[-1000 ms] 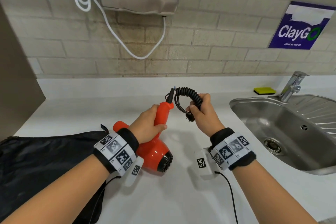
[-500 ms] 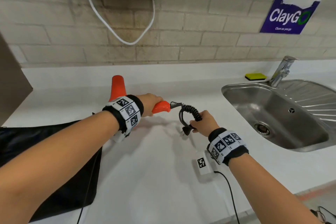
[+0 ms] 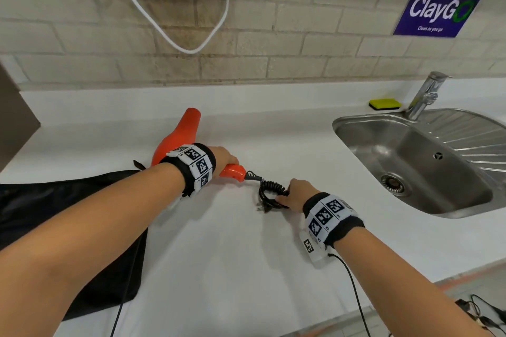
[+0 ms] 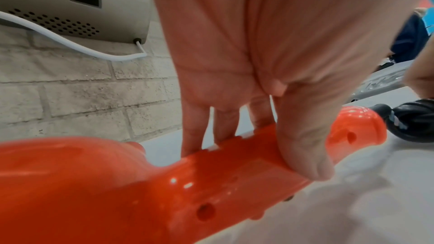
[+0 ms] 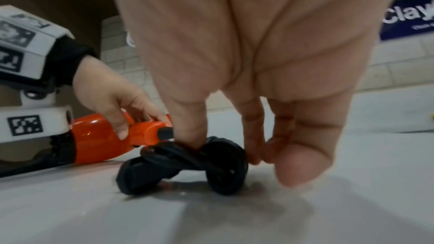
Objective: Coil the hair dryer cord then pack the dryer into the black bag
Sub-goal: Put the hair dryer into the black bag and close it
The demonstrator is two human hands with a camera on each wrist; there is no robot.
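The orange hair dryer (image 3: 189,128) lies on the white counter (image 3: 232,268), nozzle toward the wall. My left hand (image 3: 224,156) grips its handle (image 4: 211,173), thumb (image 4: 305,155) in front and fingers behind. The black cord (image 3: 271,191) sits coiled on the counter just off the handle's end, with its plug (image 3: 262,208) sticking out toward me. My right hand (image 3: 298,191) rests over the coil (image 5: 199,162). Its index finger (image 5: 187,127) touches the top of the loops and its thumb (image 5: 303,164) stays off them. The black bag (image 3: 54,213) lies flat at the left.
A steel sink (image 3: 410,167) with a faucet (image 3: 424,96) is sunk into the counter at the right, a yellow sponge (image 3: 384,103) behind it. A wall unit with a hanging white cable (image 3: 164,33) sits above the brick wall. The counter's front edge is close.
Both hands have come down to the counter. The dryer was turned from handle-up to lying flat with its nozzle away, and the coiled cord was lowered from mid-air onto the surface.
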